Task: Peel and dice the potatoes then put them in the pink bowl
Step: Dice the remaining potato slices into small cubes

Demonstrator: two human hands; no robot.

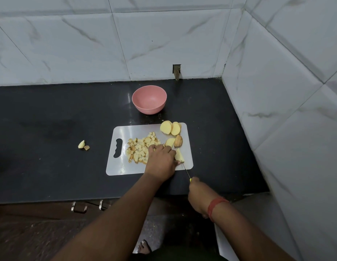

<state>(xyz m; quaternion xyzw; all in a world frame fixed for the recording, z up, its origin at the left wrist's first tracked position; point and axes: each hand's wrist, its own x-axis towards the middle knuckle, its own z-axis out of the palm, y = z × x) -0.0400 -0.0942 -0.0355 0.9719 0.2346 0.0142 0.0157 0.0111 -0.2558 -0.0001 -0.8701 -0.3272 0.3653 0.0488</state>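
Note:
A white cutting board [118,166] lies on the black counter. On it sits a heap of diced potato [139,149], with thick round potato slices [170,127] at its far right corner and two cut pieces [174,141] below them. My left hand [161,161] holds a pale potato slice [179,155] down on the board, fingers curled over it. My right hand [198,194] grips a yellow-handled knife [186,171], whose thin blade runs up to that slice. The pink bowl [149,99] stands empty behind the board.
Two small potato scraps [83,145] lie on the black counter [51,129] left of the board. Tiled walls close the back and the right side. The counter's front edge runs just below the board, with drawer handles [80,207] underneath.

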